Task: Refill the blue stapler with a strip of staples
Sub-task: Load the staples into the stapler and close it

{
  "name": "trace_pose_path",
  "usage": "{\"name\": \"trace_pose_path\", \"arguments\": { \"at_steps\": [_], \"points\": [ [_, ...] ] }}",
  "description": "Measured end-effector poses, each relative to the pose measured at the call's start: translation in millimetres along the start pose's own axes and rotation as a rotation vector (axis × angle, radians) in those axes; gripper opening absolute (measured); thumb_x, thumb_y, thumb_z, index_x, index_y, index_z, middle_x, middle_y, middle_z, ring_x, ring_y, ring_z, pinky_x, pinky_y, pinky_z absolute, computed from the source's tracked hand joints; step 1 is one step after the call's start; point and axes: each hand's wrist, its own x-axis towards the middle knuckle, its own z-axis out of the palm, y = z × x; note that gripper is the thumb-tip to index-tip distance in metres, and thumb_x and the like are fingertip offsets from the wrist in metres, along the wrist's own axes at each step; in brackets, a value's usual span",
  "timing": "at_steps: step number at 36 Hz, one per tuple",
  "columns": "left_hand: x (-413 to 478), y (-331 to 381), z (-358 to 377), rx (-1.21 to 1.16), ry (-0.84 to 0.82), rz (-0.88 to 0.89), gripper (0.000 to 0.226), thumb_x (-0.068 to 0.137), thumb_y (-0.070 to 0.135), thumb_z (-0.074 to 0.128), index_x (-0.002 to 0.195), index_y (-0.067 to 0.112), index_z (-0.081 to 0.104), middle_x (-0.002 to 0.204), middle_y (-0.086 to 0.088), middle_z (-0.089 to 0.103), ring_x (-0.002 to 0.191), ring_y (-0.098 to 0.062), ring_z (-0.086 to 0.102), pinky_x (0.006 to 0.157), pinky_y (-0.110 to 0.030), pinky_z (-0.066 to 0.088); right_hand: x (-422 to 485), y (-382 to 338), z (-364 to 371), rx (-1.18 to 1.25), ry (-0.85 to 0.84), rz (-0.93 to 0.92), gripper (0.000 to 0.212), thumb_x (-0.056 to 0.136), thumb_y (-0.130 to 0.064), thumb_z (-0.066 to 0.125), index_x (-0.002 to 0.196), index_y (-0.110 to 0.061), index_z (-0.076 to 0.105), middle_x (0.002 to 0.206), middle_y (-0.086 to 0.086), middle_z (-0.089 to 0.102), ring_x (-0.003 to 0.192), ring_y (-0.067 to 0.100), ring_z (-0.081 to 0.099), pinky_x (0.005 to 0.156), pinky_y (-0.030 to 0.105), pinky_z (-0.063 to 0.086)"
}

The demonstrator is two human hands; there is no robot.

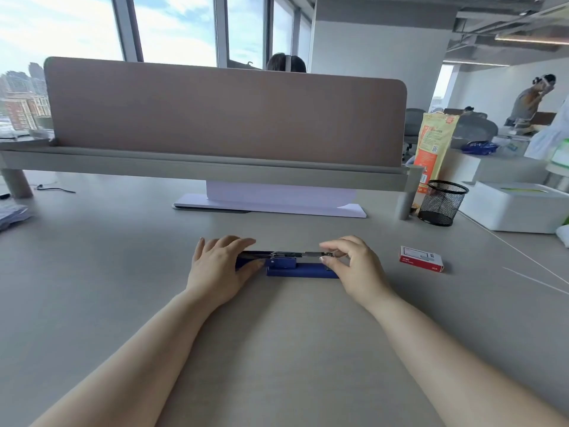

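Note:
The blue stapler (295, 269) lies folded flat open on the grey desk, its metal staple channel facing up. My left hand (220, 266) presses down on the opened top arm at the left end. My right hand (354, 266) pinches a shiny strip of staples (320, 255) between thumb and fingers, right over the channel at the stapler's right end. Whether the strip sits in the channel I cannot tell. A red and white staple box (421, 259) lies on the desk to the right of my right hand.
A black mesh pen cup (441, 203) and a white box (514, 206) stand at the back right. A brown desk divider (224, 112) on a raised shelf spans the back, with white paper (271, 201) beneath it. People are behind the divider and at far right.

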Motion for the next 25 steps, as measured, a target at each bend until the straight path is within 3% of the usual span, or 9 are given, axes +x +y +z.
{"name": "trace_pose_path", "arguments": {
  "at_steps": [2, 6, 10, 18, 22, 25],
  "points": [
    [0, -4, -2, 0.006, 0.006, -0.079, 0.062, 0.076, 0.07, 0.044, 0.129, 0.036, 0.044, 0.135, 0.0, 0.049, 0.124, -0.028, 0.041, 0.11, -0.043, 0.023, -1, 1, -1, 0.013, 0.011, 0.01, 0.018, 0.081, -0.011, 0.065, 0.098, -0.017, 0.068, 0.09, -0.008, 0.056, 0.083, 0.013, 0.057, 0.08, 0.026, 0.045],
    [-2, -9, -7, 0.083, -0.075, -0.318, 0.091, 0.065, 0.083, 0.037, 0.139, 0.035, 0.018, 0.141, -0.007, 0.039, 0.128, -0.033, 0.036, 0.11, -0.048, 0.02, -2, 4, -3, -0.007, 0.027, 0.066, 0.018, 0.08, -0.018, 0.067, 0.098, -0.019, 0.067, 0.096, -0.005, 0.059, 0.084, 0.013, 0.058, 0.081, 0.029, 0.047],
    [-3, -7, -8, 0.118, -0.084, -0.372, 0.1, 0.059, 0.087, 0.035, 0.14, 0.03, 0.019, 0.137, -0.008, 0.046, 0.127, -0.032, 0.038, 0.104, -0.045, 0.024, 0, 11, -1, 0.0, 0.029, 0.168, 0.015, 0.077, -0.029, 0.07, 0.09, -0.021, 0.067, 0.095, -0.003, 0.065, 0.082, 0.015, 0.06, 0.079, 0.032, 0.049],
    [1, -5, -12, -0.308, 0.086, -0.398, 0.097, 0.057, 0.06, 0.074, 0.137, 0.028, 0.029, 0.127, -0.009, 0.048, 0.121, -0.032, 0.039, 0.101, -0.043, 0.035, 0, 8, -1, 0.036, -0.004, 0.192, 0.008, 0.08, -0.021, 0.067, 0.086, -0.017, 0.07, 0.084, -0.003, 0.067, 0.08, 0.017, 0.06, 0.075, 0.029, 0.046],
    [1, 10, -16, -0.345, 0.196, -0.325, 0.093, 0.063, 0.044, 0.078, 0.139, 0.03, 0.026, 0.134, -0.008, 0.034, 0.123, -0.031, 0.033, 0.103, -0.04, 0.031, 0, 5, -3, 0.055, -0.012, 0.195, 0.01, 0.08, -0.018, 0.067, 0.087, -0.013, 0.071, 0.078, -0.005, 0.064, 0.077, 0.016, 0.058, 0.074, 0.028, 0.045],
    [0, 19, -18, -0.461, 0.29, -0.202, 0.092, 0.069, 0.026, 0.078, 0.141, 0.032, 0.021, 0.14, -0.006, 0.025, 0.126, -0.022, 0.03, 0.105, -0.033, 0.03, -1, 6, -2, 0.079, -0.035, 0.198, 0.01, 0.08, -0.018, 0.067, 0.088, -0.014, 0.071, 0.08, -0.003, 0.066, 0.078, 0.016, 0.059, 0.075, 0.029, 0.046]
  ]
}}
